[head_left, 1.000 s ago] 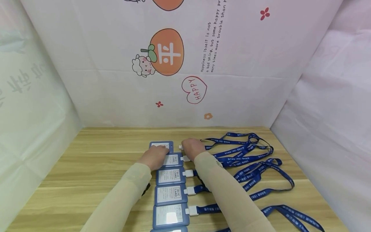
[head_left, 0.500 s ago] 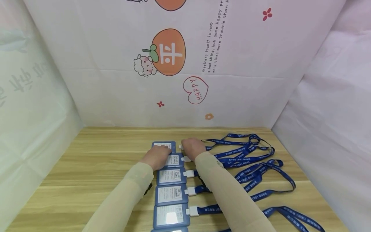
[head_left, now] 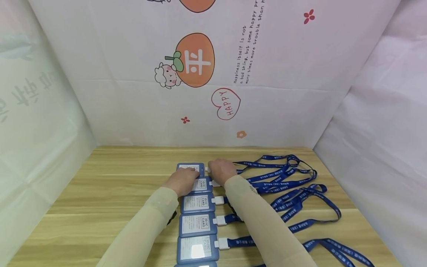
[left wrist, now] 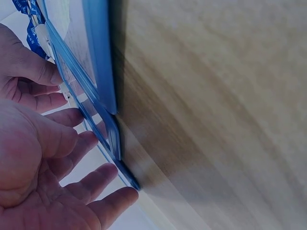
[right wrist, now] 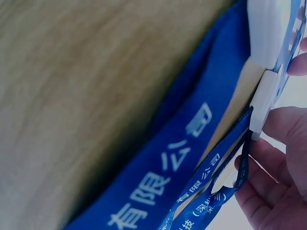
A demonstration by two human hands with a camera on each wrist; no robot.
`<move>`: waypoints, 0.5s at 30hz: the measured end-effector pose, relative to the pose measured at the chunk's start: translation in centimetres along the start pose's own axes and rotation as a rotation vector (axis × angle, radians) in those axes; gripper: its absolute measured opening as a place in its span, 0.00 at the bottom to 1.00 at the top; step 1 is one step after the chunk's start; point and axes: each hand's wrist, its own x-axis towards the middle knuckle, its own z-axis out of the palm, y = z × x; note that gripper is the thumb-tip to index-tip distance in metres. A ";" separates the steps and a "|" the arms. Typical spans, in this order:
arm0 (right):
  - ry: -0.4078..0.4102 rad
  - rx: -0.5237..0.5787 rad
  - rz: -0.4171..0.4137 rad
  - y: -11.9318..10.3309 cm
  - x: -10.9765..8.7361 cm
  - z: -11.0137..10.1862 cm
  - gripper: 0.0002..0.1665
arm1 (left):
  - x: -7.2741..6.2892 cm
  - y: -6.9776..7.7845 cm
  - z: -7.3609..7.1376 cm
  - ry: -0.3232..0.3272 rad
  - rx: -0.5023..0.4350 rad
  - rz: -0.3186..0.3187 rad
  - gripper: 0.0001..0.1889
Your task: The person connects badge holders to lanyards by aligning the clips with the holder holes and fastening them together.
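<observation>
At the far end of a column of blue ID card holders lies the topmost card holder point(head_left: 186, 167). My left hand point(head_left: 181, 181) rests on it; in the left wrist view that hand's fingers point(left wrist: 98, 179) are spread, tips along the holder edges. Just to the right, my right hand point(head_left: 221, 171) holds the farthest blue lanyard point(head_left: 248, 163) near its white clip point(head_left: 207, 169), whose tip points at the holder's slotted end, close to it. In the right wrist view the thumb and fingers point(right wrist: 268, 160) curl about a lanyard end; the exact grip is partly hidden.
Below, several card holders point(head_left: 197, 224) lie in a column, white clips point(head_left: 220, 220) at their right ends. Their lanyards point(head_left: 303, 224) sprawl loosely across the right side of the wooden table point(head_left: 110, 193). A printed white cloth point(head_left: 140, 118) stands behind, with white sheets at both sides.
The topmost card holder has slid slightly right with my left hand, narrowing the gap to the white clip. My right hand has barely moved.
</observation>
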 end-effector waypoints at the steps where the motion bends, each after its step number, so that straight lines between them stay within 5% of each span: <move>1: -0.001 0.001 0.000 0.0 0.0 0.0 0.07 | 0.0 0.0 0.0 -0.002 -0.005 -0.002 0.21; 15: -0.012 0.046 -0.008 0.2 0.0 0.0 0.08 | 0.1 -0.1 0.0 -0.009 -0.019 -0.001 0.21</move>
